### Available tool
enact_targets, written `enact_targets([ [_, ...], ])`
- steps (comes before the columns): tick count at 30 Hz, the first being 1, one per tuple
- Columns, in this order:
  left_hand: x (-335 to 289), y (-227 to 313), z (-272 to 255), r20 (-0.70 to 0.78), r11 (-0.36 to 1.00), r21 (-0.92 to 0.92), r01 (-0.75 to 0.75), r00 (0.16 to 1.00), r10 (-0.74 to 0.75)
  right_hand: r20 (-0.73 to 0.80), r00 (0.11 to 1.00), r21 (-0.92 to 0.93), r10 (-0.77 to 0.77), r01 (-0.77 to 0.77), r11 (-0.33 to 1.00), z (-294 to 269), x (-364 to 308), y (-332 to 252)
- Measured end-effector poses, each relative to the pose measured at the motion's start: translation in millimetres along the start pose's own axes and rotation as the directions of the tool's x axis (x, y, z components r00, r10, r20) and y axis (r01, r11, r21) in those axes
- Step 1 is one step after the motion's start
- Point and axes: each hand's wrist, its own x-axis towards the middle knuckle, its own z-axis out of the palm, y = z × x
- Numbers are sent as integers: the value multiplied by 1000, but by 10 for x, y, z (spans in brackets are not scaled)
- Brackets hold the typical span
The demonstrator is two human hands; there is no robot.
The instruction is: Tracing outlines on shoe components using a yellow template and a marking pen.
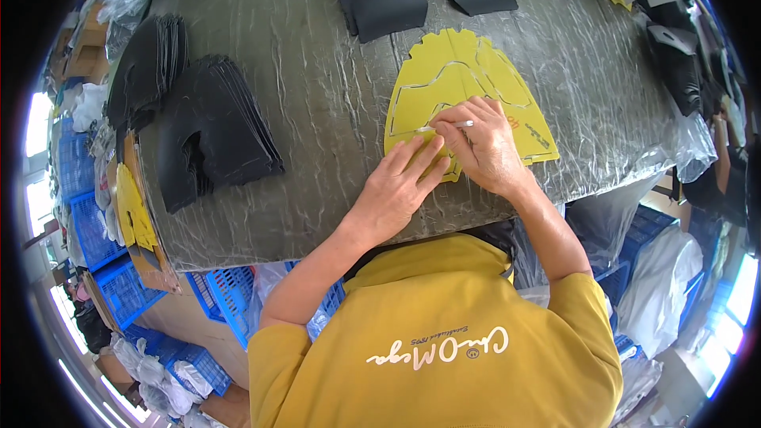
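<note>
The work looks to be partway through: the yellow card [444, 71] lies flat on the table [317, 111], near the edge by the person, and a line on it seems to be getting traced right now. Taking that card as the dial, with 12 o'clock pointing away from the person, the right hand [487, 150] comes in from 5 o'clock, thumb and fingers closed on a slim white pen [462, 124]. The pen's tip points to about 8 o'clock, at a line on the card. The left hand [396, 190] rests at 7 o'clock, its grip apart, fingers fanned with the tips on the card and holding nothing.

Long wavy lines cross the card's upper part, with pale and dark streaks along them, so those may be done already; the lower part is half hidden by the hands, and I cannot tell how much is left there. What lies under the card is hidden too.

At 12 o'clock sits a pile of black sheets [380, 0], and at 9 o'clock two more black stacks [226, 123], all well apart from the pen. Which of these are finished and which are waiting cannot be told.
</note>
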Motion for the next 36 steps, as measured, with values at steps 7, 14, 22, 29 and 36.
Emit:
enact_targets([
  [7,27,21,-44,-15,999,-29,23,1000,-23,17,1000,-129,-26,28,991,-104,32,71],
  [14,25,27,-47,-27,997,-68,43,999,-45,-39,997,-148,71,-76,986,-80,47,142],
  [22,42,24,-83,-2,995,-86,43,999,-44,-17,998,-82,53,-55,995,-123,85,192],
  [29,53,27,-93,9,997,-60,47,999,-47,-112,994,-212,10,-34,977,-143,73,211],
  [36,44,32,-89,2,997,-62,52,999,-52,-141,990,-276,16,-55,959,-163,51,183],
])
